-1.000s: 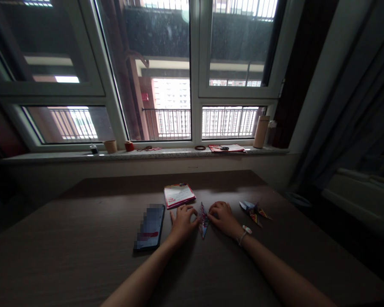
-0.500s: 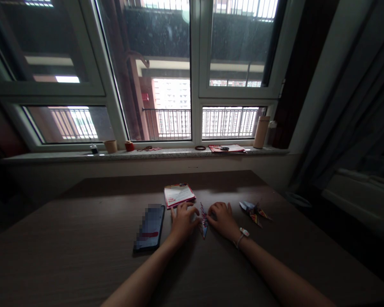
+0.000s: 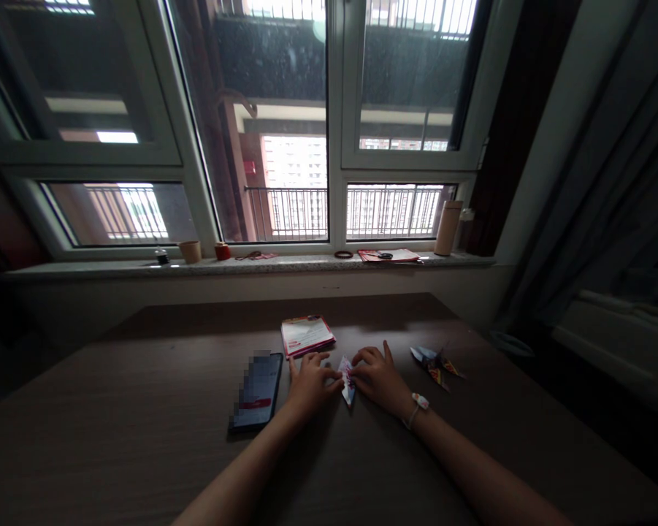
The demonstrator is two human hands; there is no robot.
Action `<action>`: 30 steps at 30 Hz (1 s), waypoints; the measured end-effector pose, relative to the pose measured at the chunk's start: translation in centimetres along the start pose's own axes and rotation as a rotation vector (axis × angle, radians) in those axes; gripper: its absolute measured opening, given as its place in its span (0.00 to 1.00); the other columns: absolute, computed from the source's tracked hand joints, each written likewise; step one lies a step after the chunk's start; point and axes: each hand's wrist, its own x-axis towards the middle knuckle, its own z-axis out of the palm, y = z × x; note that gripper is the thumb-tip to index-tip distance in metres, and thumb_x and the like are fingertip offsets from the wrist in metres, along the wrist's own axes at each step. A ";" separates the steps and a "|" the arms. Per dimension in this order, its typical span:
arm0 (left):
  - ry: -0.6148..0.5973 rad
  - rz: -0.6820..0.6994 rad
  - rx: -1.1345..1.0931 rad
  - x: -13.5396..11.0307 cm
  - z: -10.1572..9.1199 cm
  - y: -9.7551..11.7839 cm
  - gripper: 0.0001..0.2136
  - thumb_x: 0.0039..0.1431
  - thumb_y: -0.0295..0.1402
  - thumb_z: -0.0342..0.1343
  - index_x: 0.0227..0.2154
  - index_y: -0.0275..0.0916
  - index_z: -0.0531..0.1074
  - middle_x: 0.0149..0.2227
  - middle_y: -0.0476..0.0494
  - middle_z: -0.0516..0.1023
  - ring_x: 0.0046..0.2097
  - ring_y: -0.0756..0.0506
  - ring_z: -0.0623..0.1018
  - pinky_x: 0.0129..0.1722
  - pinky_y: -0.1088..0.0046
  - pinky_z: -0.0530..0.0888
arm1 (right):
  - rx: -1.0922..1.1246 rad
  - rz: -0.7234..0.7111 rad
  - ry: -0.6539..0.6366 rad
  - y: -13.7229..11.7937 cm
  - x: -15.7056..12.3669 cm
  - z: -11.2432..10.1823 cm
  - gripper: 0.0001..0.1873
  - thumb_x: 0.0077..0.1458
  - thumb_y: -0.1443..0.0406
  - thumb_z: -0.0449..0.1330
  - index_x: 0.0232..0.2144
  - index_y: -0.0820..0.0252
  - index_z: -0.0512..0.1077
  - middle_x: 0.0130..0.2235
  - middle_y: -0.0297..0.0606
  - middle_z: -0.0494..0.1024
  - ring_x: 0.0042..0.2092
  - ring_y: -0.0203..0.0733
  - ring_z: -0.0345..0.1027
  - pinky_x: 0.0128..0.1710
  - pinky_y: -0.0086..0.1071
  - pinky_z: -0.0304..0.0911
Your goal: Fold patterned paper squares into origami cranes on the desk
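- My left hand (image 3: 311, 381): fingers curled, thumb and fingertips pinching left edge of folded paper (image 3: 347, 378).
- My right hand (image 3: 380, 376): fingertips pinching right edge of same folded paper; index finger raised, bracelet (image 3: 418, 402) on wrist.
- Folded paper: narrow pointed piece, mid-table (image 3: 142, 409), between both hands, point toward near edge.
- Phone (image 3: 257, 391): flat, just beside my left hand, on its left.
- Paper pack (image 3: 306, 334): beyond my left hand, toward far edge.
- Finished paper figures (image 3: 435, 361): near my right hand, toward right edge, apart from it.
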 end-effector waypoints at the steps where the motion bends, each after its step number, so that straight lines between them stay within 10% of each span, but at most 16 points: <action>1: 0.004 0.001 0.000 -0.1 0.1 0.0 0.08 0.57 0.43 0.59 0.38 0.55 0.81 0.60 0.46 0.70 0.63 0.32 0.62 0.62 0.31 0.41 | 0.006 -0.010 -0.004 -0.1 -0.1 0.0 0.09 0.60 0.61 0.58 0.38 0.45 0.79 0.46 0.35 0.77 0.56 0.47 0.62 0.66 0.60 0.22; 30: 0.090 0.054 0.045 -0.5 0.9 0.5 0.08 0.58 0.40 0.60 0.40 0.55 0.81 0.58 0.43 0.72 0.62 0.35 0.66 0.62 0.35 0.48 | 0.027 -0.050 -0.007 0.2 -0.1 0.1 0.08 0.59 0.61 0.61 0.39 0.46 0.80 0.38 0.34 0.79 0.57 0.47 0.62 0.66 0.60 0.18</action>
